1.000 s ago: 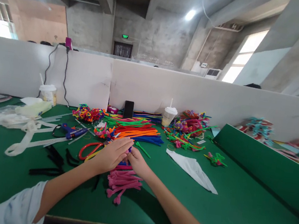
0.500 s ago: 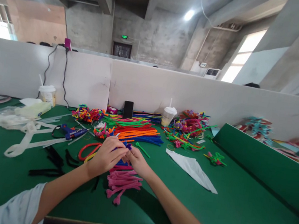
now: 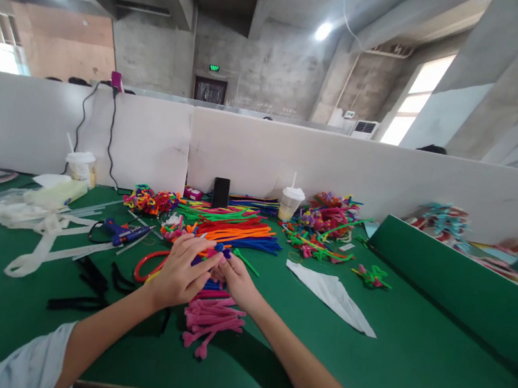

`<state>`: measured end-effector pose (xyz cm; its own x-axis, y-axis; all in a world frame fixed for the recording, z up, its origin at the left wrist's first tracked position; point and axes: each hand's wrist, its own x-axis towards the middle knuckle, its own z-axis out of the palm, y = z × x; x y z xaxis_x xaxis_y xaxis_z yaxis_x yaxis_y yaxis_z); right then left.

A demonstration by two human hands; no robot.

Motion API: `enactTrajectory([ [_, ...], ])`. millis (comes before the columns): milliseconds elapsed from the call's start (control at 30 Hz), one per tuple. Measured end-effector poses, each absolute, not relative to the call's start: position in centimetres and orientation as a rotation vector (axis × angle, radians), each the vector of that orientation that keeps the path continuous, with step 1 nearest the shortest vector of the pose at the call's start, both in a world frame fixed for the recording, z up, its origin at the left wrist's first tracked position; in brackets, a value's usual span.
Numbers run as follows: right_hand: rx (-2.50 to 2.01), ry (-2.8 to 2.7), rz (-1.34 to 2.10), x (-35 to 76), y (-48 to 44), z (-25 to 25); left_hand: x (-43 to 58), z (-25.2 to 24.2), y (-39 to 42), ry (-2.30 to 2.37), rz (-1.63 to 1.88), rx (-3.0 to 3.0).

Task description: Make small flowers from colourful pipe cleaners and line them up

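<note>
Both hands meet over the middle of the green table, around small purple and blue pipe cleaners [image 3: 225, 251]. My left hand [image 3: 183, 273] bends over them from the left, fingers together; its fingertips touch the bunch. From the right, my right hand [image 3: 235, 276] pinches the same pieces between thumb and fingers. Much of what they hold is hidden by the fingers. Just below lie pink pipe cleaners [image 3: 211, 320] with curled heart-shaped ends. Behind the hands are bundles of straight orange pipe cleaners [image 3: 238, 232] and blue ones [image 3: 258, 244].
A blue glue gun [image 3: 124, 233] lies left, near black pipe cleaners [image 3: 91, 276] and white strips [image 3: 36, 255]. A phone [image 3: 221, 193] and a lidded cup [image 3: 290, 204] stand at the back. White paper [image 3: 329, 295] lies right, before a green divider [image 3: 444, 286].
My left hand's fingers have shifted slightly over the held pipe cleaners, and pink now shows between the hands. The right hand stays nearly in place.
</note>
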<state>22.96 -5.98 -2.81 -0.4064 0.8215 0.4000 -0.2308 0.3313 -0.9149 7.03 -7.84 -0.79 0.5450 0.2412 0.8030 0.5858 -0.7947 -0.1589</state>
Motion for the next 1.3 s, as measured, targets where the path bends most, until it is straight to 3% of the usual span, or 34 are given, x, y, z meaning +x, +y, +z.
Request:
enactTrajectory([
  [667, -0.659, -1.435, 1.331, 22.8, -6.0, -2.6, 7.1, -0.5, -7.4, -0.710, -1.228, -2.414],
  [867, -0.626, -1.393, 1.293, 23.5, -5.3, -2.1, 6.0, -0.1, -5.9, -0.994, -1.395, -2.399],
  [967, -0.650, -1.348, 1.261, 23.9, -5.0, -1.8, 6.1, -0.9, -5.0, -1.117, -1.206, -2.539],
  [1133, -0.660, -1.248, 1.277, 24.5, -4.5, -1.6, 6.8, -2.7, -4.4, -1.076, -0.601, -2.789],
  [1300, -0.675, -1.229, 1.368, 24.8, -4.1, -1.8, 7.3, -2.4, -5.5, -1.021, -0.554, -2.921],
])
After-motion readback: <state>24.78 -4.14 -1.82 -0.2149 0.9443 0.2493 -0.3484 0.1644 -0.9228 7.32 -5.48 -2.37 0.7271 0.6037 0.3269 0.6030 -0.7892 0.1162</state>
